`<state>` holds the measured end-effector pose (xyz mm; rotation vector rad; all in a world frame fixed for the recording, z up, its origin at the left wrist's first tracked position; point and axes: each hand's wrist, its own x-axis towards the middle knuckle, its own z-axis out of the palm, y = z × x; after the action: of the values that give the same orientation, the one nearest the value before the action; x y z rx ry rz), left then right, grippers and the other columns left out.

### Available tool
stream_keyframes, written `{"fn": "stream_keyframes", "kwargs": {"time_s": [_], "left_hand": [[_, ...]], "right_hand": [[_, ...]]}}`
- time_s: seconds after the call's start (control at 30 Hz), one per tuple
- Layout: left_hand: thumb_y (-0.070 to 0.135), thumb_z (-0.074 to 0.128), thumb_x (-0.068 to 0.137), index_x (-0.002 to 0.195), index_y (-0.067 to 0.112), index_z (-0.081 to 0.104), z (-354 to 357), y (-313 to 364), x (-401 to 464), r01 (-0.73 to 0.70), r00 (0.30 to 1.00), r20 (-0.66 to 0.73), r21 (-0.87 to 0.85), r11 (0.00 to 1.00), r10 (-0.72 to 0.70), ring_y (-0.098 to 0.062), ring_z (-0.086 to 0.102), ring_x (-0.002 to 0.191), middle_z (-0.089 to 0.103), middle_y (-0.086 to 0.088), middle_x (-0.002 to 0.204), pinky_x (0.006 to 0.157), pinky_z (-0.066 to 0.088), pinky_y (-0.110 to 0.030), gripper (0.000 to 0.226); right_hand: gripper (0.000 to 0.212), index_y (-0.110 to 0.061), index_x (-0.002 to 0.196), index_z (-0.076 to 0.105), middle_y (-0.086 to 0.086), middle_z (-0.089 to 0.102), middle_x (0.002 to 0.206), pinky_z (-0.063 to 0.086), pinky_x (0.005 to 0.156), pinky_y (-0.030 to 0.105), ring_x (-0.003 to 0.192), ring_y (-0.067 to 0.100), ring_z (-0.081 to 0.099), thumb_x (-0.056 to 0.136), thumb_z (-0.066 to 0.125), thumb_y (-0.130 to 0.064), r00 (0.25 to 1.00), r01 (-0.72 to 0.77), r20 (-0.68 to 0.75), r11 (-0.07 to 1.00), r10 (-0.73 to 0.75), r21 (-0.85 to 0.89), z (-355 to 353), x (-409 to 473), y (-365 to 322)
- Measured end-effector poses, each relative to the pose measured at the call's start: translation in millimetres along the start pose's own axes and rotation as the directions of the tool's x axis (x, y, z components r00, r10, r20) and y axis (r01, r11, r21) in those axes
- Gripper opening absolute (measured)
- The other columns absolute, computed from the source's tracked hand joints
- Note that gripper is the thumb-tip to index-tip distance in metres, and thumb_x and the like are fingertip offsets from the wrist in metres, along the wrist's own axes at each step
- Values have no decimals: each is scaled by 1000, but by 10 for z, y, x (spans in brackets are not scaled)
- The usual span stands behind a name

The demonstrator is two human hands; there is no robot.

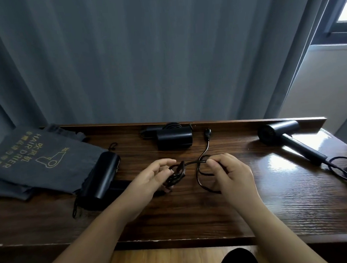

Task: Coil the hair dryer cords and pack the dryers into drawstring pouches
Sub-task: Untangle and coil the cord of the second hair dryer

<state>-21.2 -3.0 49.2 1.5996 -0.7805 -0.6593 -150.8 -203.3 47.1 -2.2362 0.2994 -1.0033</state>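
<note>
Grey drawstring pouches (pixel 39 158) lie stacked at the left end of the dark wooden bench (pixel 193 214). Just right of them a black hair dryer (pixel 101 175) lies with its cord (pixel 198 170) running to the middle. The left hand (pixel 153 177) holds the coiled part of the cord in a curled grip; the right hand (pixel 229 171) pinches a loop. A coiled dryer (pixel 174 138) sits behind, and a third dryer (pixel 283 134) lies far right.

Black cord (pixel 198 170) between both hands' fingers (pixel 212 164)
</note>
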Motion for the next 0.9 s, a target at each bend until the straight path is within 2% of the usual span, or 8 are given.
{"fn": "stream_keyframes", "kwargs": {"time_s": [0.13, 0.23, 0.3, 0.37, 0.47, 0.6, 0.77, 0.9], "left_hand": [[51, 77, 72, 125, 48, 61, 6, -49, 18, -10, 1000, -1, 22, 1000, 10, -17, 64, 108, 59, -2, 122, 95, 55, -34, 56], [30, 80, 82, 112, 43, 69, 19, -13, 27, -80, 985, -140, 120, 990, 97, -8, 59, 97, 54, 3, 109, 86, 53, -22, 35], [19, 77, 86, 113, 45, 68, 13, -7, 27, -144, 973, -143, 228, 963, 179, -8, 59, 96, 52, 10, 111, 87, 52, -23, 38], [36, 78, 79, 116, 50, 65, 0, -6, 21, -167, 970, -116, 322, 932, 214, -8, 59, 103, 51, 21, 118, 96, 52, -31, 41], [61, 77, 68, 122, 52, 61, 9, 4, -15, -197, 966, -97, 322, 926, 239, -8, 57, 113, 51, 21, 124, 103, 49, -38, 58], [57, 77, 72, 125, 54, 60, 79, 30, -49, -270, 941, -83, 396, 877, 327, -5, 52, 124, 48, 24, 128, 105, 46, -30, 56], [30, 85, 77, 139, 60, 40, 128, 63, -78, -288, 941, -35, 433, 854, 336, -2, 51, 128, 40, 31, 132, 106, 45, -25, 82], [25, 86, 76, 143, 68, 18, 170, 63, -89, -228, 960, -57, 403, 887, 273, 1, 57, 121, 47, 31, 128, 103, 44, -17, 105]], "right_hand": [[24, -44, 84, 66, -29, 69, 87, 39, 72, 2, 87, -9, 63, 97, 64, -23, 991, -131, 24, 990, 130, 49, -1, -26, 5], [24, -42, 82, 67, -29, 69, 79, 40, 70, 3, 84, -8, 64, 98, 63, -25, 981, -170, 107, 982, 160, 85, -6, -47, -4], [24, -40, 83, 69, -26, 71, 78, 42, 70, 5, 83, -5, 65, 98, 62, -24, 976, -186, 133, 977, 171, 108, -5, -54, 11], [20, -38, 86, 72, -23, 72, 81, 43, 71, 7, 84, -3, 66, 98, 63, -25, 971, -201, 153, 973, 183, 112, 1, -56, 35], [18, -41, 91, 72, -28, 71, 87, 42, 74, 4, 90, -6, 65, 97, 64, -26, 961, -218, 196, 972, 197, 89, 19, -70, 72], [19, -40, 89, 72, -22, 72, 89, 46, 74, 7, 88, -3, 66, 96, 66, -24, 943, -255, 247, 961, 221, 111, 50, -121, 96], [15, -36, 89, 73, -13, 73, 88, 51, 72, 16, 84, 5, 68, 97, 65, -26, 935, -284, 261, 948, 241, 142, 82, -144, 96], [31, -27, 80, 71, -5, 68, 78, 46, 67, 20, 75, 8, 62, 95, 57, -51, 933, -260, 300, 947, 197, 187, 96, -188, 35]]}}
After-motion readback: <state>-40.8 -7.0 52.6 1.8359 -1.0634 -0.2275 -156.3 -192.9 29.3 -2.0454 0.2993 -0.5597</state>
